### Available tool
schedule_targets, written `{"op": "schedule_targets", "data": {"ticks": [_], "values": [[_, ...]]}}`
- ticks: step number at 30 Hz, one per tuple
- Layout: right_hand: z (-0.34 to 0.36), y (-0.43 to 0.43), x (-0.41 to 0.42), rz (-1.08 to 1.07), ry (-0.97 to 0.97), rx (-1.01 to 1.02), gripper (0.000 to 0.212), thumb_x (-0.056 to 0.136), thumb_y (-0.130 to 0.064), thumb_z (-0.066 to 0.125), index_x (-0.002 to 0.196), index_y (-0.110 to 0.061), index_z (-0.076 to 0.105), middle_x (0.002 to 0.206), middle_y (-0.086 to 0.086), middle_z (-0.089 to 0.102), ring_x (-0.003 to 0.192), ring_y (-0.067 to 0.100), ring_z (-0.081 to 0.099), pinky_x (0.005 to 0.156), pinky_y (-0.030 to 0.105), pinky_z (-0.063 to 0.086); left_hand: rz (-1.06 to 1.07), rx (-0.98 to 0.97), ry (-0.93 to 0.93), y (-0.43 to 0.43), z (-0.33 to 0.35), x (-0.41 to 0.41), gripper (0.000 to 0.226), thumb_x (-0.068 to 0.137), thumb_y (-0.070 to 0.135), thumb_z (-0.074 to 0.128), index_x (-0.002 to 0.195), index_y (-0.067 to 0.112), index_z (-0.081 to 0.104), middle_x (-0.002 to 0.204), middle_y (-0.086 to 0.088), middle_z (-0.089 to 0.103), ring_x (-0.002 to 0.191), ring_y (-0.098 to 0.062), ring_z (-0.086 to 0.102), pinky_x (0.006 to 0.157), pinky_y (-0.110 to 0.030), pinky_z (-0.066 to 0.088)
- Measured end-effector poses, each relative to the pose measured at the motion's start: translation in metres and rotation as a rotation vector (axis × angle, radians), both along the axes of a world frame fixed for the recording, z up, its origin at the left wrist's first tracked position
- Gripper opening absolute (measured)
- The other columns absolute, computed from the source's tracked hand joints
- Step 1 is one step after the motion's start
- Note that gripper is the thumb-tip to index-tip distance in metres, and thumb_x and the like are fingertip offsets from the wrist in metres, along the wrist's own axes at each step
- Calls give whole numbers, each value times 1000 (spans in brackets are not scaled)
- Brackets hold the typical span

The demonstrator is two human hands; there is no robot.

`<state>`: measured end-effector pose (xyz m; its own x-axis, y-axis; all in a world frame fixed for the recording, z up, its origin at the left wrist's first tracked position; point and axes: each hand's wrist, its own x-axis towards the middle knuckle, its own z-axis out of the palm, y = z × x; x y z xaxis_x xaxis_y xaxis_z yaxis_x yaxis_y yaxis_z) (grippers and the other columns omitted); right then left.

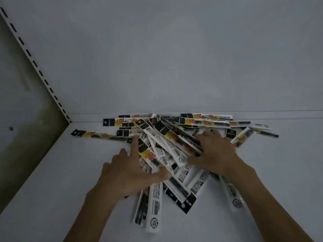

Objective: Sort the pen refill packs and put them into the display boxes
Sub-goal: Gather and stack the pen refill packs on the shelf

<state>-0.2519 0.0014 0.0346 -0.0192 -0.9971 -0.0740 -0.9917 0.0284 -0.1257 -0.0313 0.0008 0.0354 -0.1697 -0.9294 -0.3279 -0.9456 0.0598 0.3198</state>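
Observation:
A loose heap of pen refill packs (174,142), long narrow sleeves in black, white and yellow, lies on a white shelf against the back wall. My left hand (129,170) rests flat on the heap's left side, fingers spread, thumb across a white pack. My right hand (215,151) lies palm down on the heap's right half, fingers apart. Neither hand grips a pack. One pack (97,135) lies apart at the left, and another (153,205) sticks out toward me. No display box is in view.
The white shelf (272,180) ends at a back wall (174,58). A slotted upright rail (35,63) runs diagonally at the left, with a side panel (21,128) beyond it.

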Motion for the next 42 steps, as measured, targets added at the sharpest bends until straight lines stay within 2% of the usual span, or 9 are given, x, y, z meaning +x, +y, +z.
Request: {"op": "schedule_targets", "data": {"ticks": [4,10,16,19,24,29,33,37,42], "values": [[-4,-4,-3,6,-97,-29,55,77,-50,63,120,-18,47,111,6,48,101,23,47,79,33,43,34,-118,-160,2,-14,-7,130,57,83,54,142,25,-25,149,-10,18,134,-31,21,104,-44,28],[5,-7,-16,-38,-361,-305,30,82,-22,64,106,-12,50,82,0,55,65,17,51,48,22,35,209,-217,297,-20,-14,2,87,80,30,67,146,13,12,121,-12,55,94,-25,57,83,-41,51],[20,-6,-11,-36,-699,-576,26,84,-12,62,103,-13,44,71,-8,48,57,3,46,44,9,35,212,-185,93,-18,-11,-16,108,66,85,33,145,13,18,147,-11,34,130,-31,37,102,-48,34],[22,-8,-5,146,-631,-455,34,84,-15,64,110,-16,43,80,-15,48,63,-3,50,48,3,38,118,-205,-26,-18,-17,-24,110,61,81,54,142,12,22,142,-13,35,128,-31,35,101,-47,33],[2,-7,5,383,-465,-60,74,74,-28,75,137,-28,35,115,-13,50,98,7,48,82,19,38,-48,-228,446,-24,-19,-5,31,72,16,75,102,15,65,101,1,67,89,-13,62,80,-27,51],[11,19,-20,228,-382,62,93,63,-42,80,140,-43,26,144,-17,28,131,6,21,109,31,19,41,14,670,-33,-3,15,13,90,24,55,97,34,58,86,9,66,73,-3,57,58,-22,42],[15,48,-61,-177,-351,-24,94,62,-50,76,141,-41,25,142,0,38,128,24,36,104,40,34,363,33,1058,-43,16,11,31,99,22,36,127,16,49,122,-16,58,87,-12,65,60,-26,42],[0,56,-53,-409,-470,83,77,75,-49,67,140,-28,32,113,5,51,75,20,61,56,27,53,335,137,861,-51,17,-2,55,99,44,16,119,12,56,125,-7,51,108,-24,48,75,-22,41],[-21,38,-28,-386,-660,-81,55,82,-35,65,131,-26,42,106,12,56,75,27,65,54,34,57,28,-124,144,-47,9,-11,45,86,61,44,90,23,68,114,-3,58,99,-18,49,100,-34,30]]}}
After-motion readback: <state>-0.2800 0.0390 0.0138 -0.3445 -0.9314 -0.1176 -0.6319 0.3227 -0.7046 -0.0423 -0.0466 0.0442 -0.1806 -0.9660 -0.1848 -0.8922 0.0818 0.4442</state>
